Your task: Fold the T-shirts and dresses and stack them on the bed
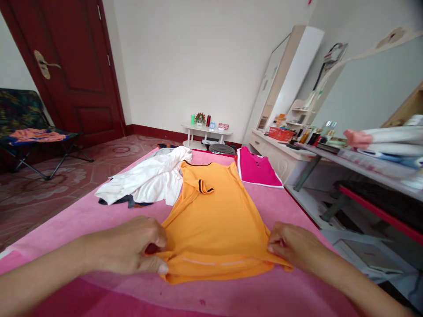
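An orange shirt [213, 215] lies flat on the pink bed cover [99, 215], its collar pointing away from me. My left hand [132, 244] pinches the near left corner of the hem, fingers closed on the cloth. My right hand [292, 244] pinches the near right corner of the same hem. The hem edge is lifted and slightly bunched between the two hands.
A heap of white clothes [148, 180] lies left of the shirt and a folded pink shirt [257, 169] at the far right of the bed. A desk [373, 165] with folded laundry stands on the right, a folding chair [29, 127] and a red door [72, 66] on the left.
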Available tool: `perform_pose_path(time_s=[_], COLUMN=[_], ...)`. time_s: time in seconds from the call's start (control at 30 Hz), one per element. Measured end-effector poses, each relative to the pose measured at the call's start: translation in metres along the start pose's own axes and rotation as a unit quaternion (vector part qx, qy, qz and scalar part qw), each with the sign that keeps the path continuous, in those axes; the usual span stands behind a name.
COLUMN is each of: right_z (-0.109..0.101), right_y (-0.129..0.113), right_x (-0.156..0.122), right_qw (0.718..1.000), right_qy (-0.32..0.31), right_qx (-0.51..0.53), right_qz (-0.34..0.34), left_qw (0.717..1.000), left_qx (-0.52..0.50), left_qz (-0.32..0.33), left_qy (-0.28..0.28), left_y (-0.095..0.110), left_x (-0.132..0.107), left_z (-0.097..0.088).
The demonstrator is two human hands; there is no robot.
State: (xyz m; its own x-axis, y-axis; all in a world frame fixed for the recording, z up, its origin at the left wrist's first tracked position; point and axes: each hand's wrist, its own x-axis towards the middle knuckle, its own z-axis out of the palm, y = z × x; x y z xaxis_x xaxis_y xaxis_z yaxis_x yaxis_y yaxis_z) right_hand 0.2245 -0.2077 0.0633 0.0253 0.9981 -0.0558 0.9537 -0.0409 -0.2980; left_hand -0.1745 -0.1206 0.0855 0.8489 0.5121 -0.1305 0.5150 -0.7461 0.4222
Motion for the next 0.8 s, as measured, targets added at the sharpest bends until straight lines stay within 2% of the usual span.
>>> perform_pose_path(time_s=[0.07, 0.17, 0.27, 0.4, 0.47, 0.57, 0.63, 0.7, 0.8], right_z=[-0.016, -0.017, 0.012, 0.059, 0.071, 0.074, 0.071, 0.070, 0.070], right_y=[-0.011, -0.024, -0.032, -0.033, -0.029, -0.020, -0.016, -0.014, -0.016], right_x=[0.018, 0.062, 0.111, 0.154, 0.163, 0.166, 0.165, 0.164, 0.162], right_qw=[0.999, 0.996, 0.986, 0.975, 0.968, 0.959, 0.955, 0.953, 0.954], right_qy=[0.023, 0.059, 0.101, 0.172, 0.198, 0.197, 0.190, 0.189, 0.191], right_qx=[-0.049, -0.012, 0.064, 0.095, 0.102, 0.145, 0.178, 0.194, 0.193], right_qz=[0.000, -0.067, -0.115, -0.108, -0.117, -0.141, -0.145, -0.138, -0.130], left_qw=[0.999, 0.999, 0.993, 0.972, 0.958, 0.946, 0.944, 0.938, 0.906], left_qx=[-0.012, 0.020, 0.060, 0.134, 0.191, 0.237, 0.242, 0.245, 0.260], left_qz=[-0.028, -0.045, 0.002, 0.071, 0.051, -0.025, -0.084, -0.129, -0.172], left_qy=[-0.033, 0.014, 0.104, 0.179, 0.207, 0.222, 0.208, 0.207, 0.286], left_y=[-0.010, -0.021, -0.022, -0.020, -0.023, -0.038, -0.050, -0.061, -0.080], left_x=[0.005, 0.027, 0.063, 0.118, 0.143, 0.170, 0.177, 0.172, 0.143], left_z=[-0.006, -0.014, -0.013, -0.002, 0.005, 0.008, 0.002, -0.013, -0.047])
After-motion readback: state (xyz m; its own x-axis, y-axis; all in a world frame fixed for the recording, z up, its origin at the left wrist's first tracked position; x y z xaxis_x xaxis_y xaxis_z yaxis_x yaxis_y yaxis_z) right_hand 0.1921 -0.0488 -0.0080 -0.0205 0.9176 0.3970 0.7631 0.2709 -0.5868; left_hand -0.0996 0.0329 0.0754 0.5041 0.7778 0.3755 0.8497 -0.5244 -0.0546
